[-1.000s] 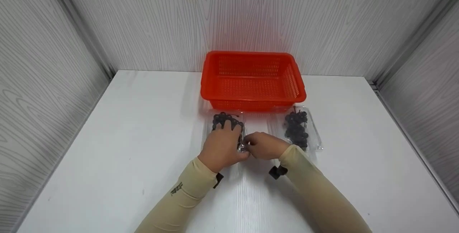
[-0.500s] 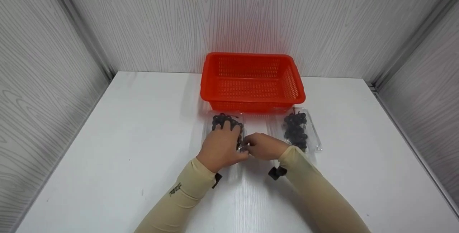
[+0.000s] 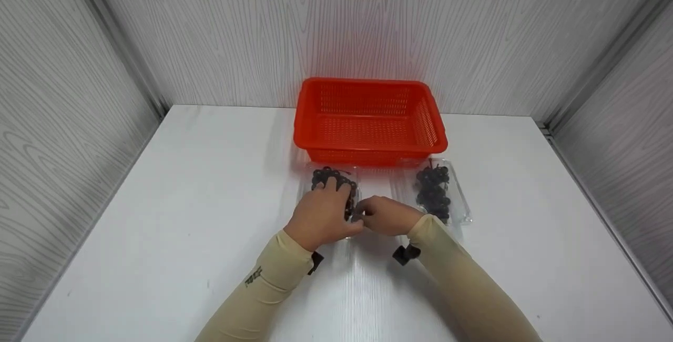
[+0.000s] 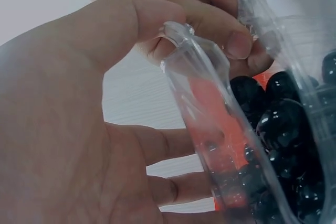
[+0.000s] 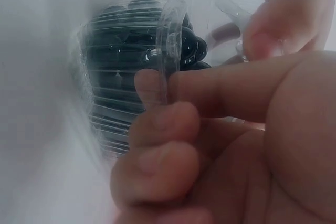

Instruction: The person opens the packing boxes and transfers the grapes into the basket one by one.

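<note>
Two clear plastic clamshell boxes of dark grapes lie before the basket. Over the left box [image 3: 305, 187] spreads my left hand [image 3: 322, 215], its fingers above the grapes [image 3: 332, 174]. In the left wrist view its thumb holds the corner of the clear lid [image 4: 195, 85], with the other fingers behind the plastic. A gap shows between lid and box there, grapes [image 4: 286, 124] inside. At the same corner my right hand [image 3: 388, 215] pinches the box's rim [image 5: 169, 45], one fingertip showing through the ribbed plastic in the right wrist view. Its other fingers are curled.
A red slotted basket [image 3: 370, 149] stands at the back, directly behind the boxes. The second box [image 3: 458, 194], holding grapes [image 3: 434, 192], lies just beyond the right wrist. Wood-grain panels [image 3: 226, 37] enclose the white table [image 3: 200, 184] at back and sides.
My left hand has edged slightly left, and more dark grapes show beside its fingers. The right hand stays at the box's corner. Basket and second box hold their places.
</note>
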A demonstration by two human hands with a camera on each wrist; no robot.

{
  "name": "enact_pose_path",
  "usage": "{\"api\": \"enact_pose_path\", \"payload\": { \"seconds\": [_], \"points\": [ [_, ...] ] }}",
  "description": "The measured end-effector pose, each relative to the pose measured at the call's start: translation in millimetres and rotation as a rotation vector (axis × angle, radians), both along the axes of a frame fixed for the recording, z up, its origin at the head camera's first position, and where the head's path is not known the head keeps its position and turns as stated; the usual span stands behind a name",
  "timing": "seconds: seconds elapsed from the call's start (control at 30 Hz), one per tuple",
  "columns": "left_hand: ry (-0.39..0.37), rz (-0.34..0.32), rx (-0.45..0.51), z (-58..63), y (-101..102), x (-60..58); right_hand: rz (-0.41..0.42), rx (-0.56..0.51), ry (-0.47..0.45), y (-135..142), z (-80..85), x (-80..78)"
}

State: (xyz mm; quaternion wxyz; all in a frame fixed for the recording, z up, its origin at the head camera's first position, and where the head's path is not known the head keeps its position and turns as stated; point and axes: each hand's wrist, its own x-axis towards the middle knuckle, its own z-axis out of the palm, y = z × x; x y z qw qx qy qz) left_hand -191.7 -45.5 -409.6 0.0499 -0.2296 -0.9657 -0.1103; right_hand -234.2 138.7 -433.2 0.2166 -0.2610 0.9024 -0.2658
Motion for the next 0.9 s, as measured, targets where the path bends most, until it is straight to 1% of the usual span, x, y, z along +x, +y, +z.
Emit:
{"api": "enact_pose_path", "payload": {
  "seconds": [0.2,0.3,0.63,0.77,0.9],
  "points": [
    [-0.036,0.004,-0.005,1.3,-1.1,-1.4,-0.025,0.010,-0.016,-0.8,0.3,1.1],
    [-0.053,0.007,0.010,3.0,-1.7,-1.6,-0.025,0.020,-0.012,-1.0,0.8,1.4],
    [-0.076,0.014,0.062,6.5,-4.0,-2.3,0.053,0.015,0.036,0.5,1.5,0.5],
    [-0.108,0.015,0.073,7.1,-4.7,-3.8,0.068,0.007,0.024,1.5,2.5,0.6],
    [-0.120,0.012,0.097,7.2,-5.1,-5.2,0.079,0.001,0.027,2.3,2.2,0.4]
  ]
}}
